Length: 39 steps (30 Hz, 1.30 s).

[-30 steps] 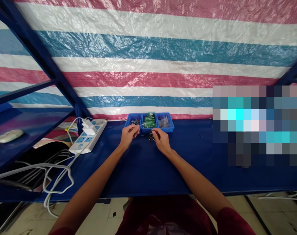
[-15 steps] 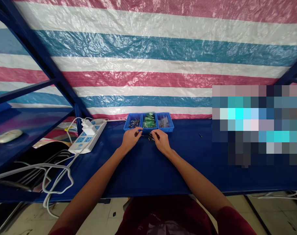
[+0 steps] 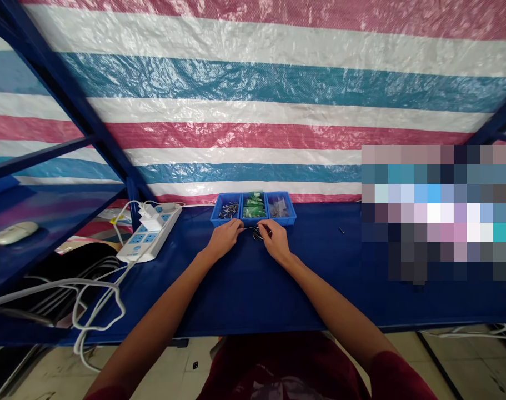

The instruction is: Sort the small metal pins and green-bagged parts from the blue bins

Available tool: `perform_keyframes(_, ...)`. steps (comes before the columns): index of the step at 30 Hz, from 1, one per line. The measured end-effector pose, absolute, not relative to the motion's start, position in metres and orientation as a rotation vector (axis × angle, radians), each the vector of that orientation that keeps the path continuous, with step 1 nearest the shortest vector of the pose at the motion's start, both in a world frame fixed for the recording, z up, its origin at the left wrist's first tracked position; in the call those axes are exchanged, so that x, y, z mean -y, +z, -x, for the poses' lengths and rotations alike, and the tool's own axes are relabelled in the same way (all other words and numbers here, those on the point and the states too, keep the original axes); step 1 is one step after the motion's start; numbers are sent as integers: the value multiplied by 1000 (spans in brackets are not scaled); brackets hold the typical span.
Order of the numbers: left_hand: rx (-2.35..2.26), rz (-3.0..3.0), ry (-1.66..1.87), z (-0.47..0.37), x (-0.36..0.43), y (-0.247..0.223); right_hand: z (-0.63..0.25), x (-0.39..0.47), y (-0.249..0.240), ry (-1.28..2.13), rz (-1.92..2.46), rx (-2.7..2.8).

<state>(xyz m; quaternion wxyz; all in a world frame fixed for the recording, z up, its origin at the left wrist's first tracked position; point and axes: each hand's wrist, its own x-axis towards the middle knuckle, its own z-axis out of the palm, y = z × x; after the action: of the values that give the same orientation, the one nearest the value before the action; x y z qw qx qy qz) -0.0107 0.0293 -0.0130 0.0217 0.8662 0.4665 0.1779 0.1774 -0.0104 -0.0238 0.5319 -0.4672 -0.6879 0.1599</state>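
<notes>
My left hand [image 3: 225, 238] is closed in a pinch just in front of the blue tray [image 3: 253, 221]. A thin, light strand or rod [image 3: 248, 228] runs from its fingertips toward my right hand [image 3: 275, 239], which is also pinched. The thing is too small to name. Between the hands, a small pile of dark pieces [image 3: 256, 235] lies on the blue table. In the tray's left compartment are dark metallic pieces [image 3: 229, 210], in the middle one green packets [image 3: 254, 205], in the right one clear bags [image 3: 280, 208].
A white power strip [image 3: 146, 240] with plugs and cables [image 3: 81, 311] is on the left. One small dark piece [image 3: 341, 230] rests on the blue table [image 3: 256, 300], right of my hands. A white mouse [image 3: 15, 232] sits on the left shelf. The far right is pixelated.
The fingers of my left hand have closed together near the tray, and the thin thing between the hands shows more clearly. My right hand has hardly moved.
</notes>
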Motion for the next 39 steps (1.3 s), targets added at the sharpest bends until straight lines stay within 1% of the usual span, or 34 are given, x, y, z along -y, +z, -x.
perform_keyframes(4, -1193, -2541, 866, 6, -24, -10, -178, 9, -25, 387, 1120, 1656)
perform_keyframes(7, -1112, -2402, 1065, 0, -17, -6, -178, 9, -26, 383, 1089, 1682)
perform_keyframes(13, -1058, -1983, 1278, -7, -11, -5, -177, 8, -28, 383, 1099, 1632)
perform_keyframes(17, -1002, -1824, 1294, -8, -10, -4, -177, 9, -27, 397, 1102, 1629)
perform_keyframes(26, -968, -1783, 1256, -9, -11, -1, -178, 9, -24, 436, 1133, 1609)
perform_keyframes(33, -1047, -1745, 1267, -7, -12, 1, -176, 13, -22, 445, 1081, 1599)
perform_keyframes(39, -983, -1575, 1285, -9, -11, 5, -175, 13, -20, 434, 1098, 1591)
